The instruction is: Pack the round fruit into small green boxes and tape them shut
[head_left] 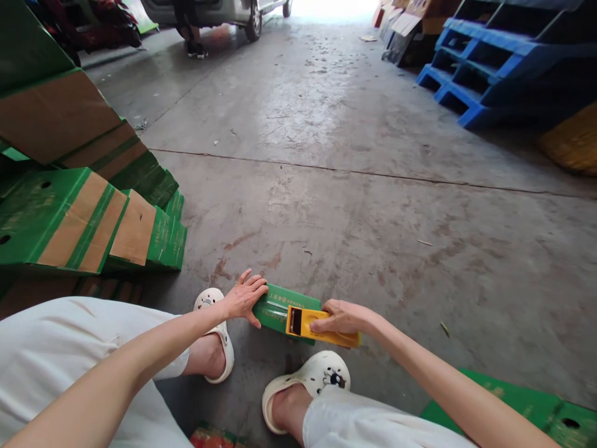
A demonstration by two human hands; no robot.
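- A small green box (276, 305) lies on the floor (373, 236), just past the person's two white shoes (323, 367).
- Its long side runs left to right, with the right end a bit closer to the person.
- The left grip (242, 298) is spread wide, and its fingers touch the left end of the box.
- The right grip (340, 317) is closed around a yellow tool (329, 335).
- The tool is long too, and it lies nearly the same way as the box.
- Its end with the dark window points left, over the box top; the other end sticks out past the box's right edge, near its close right corner.
- You cannot tell if the tool touches the box.
- Big green and brown boxes (84, 218) are piled at the left.
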